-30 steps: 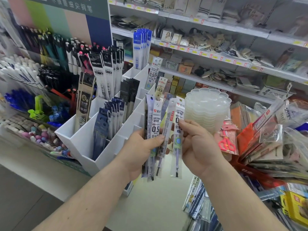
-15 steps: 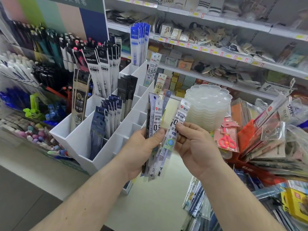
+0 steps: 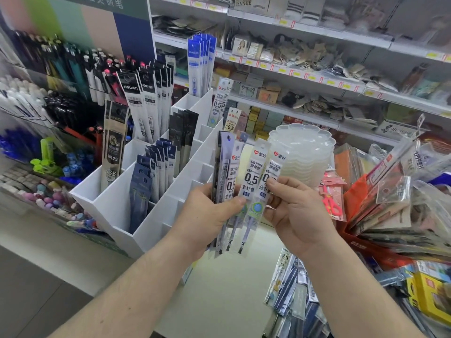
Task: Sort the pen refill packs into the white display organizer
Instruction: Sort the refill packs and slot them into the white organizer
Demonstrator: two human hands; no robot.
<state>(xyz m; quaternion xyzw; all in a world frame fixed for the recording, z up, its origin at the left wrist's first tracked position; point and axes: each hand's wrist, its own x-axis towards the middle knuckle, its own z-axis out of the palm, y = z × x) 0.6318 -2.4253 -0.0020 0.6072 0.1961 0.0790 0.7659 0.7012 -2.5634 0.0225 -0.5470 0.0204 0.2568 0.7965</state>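
At centre frame, a fan of pen refill packs (image 3: 240,191) held upright, gripped low by the left hand (image 3: 207,219), thumb across the fronts, fingers (image 3: 200,191) curled behind. At three o'clock of the fan, the right hand (image 3: 296,217), thumb and forefinger pinching the rightmost pack (image 3: 269,176) marked 0.5. At ten o'clock, just beside the fan, the white display organizer (image 3: 117,206) on the table (image 3: 227,289), several compartments already filled with upright packs. At one o'clock, a stack of clear plastic trays (image 3: 302,152). At five o'clock, loose packs (image 3: 295,301) piled on the table.
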